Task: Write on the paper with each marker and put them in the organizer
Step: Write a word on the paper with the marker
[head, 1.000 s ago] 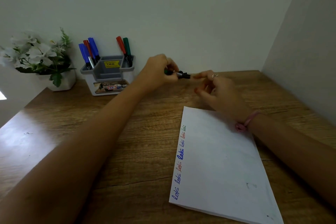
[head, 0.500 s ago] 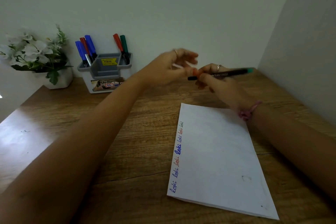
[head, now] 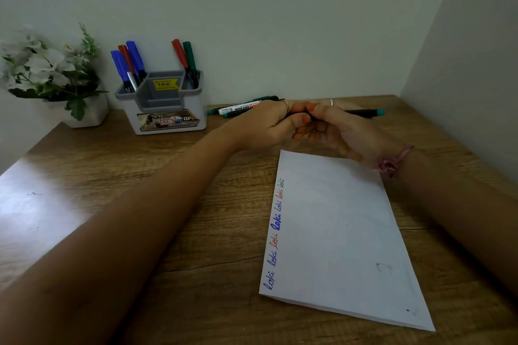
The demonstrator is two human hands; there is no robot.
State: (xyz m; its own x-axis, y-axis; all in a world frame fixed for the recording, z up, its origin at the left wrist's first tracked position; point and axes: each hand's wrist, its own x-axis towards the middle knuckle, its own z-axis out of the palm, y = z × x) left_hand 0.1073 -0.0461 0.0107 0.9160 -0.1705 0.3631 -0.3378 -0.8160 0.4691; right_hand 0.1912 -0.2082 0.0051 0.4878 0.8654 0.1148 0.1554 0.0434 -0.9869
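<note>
Above the far edge of the white sheet of paper (head: 336, 232), the person's two hands meet over the brown wooden desk (head: 140, 176). The right hand (head: 336, 131) curls its fingers round a slim black marker with a teal end (head: 361, 112), which points right and lies level; the left hand (head: 266, 126) pinches the marker's left end, where a cap would sit, though the fingers hide whether it is on or off. The step in hand looks like uncapping for writing, so a straight pull along the barrel, with the right hand steady, should keep ink off the fingers. A column of small coloured words already runs up the paper's left edge, with free room beyond its far end. Behind the hands lie a white whiteboard marker (head: 238, 107) and other pens on the desk. At the far left stands the grey and white plastic organizer (head: 165, 112), already holding blue, red and green markers.
</note>
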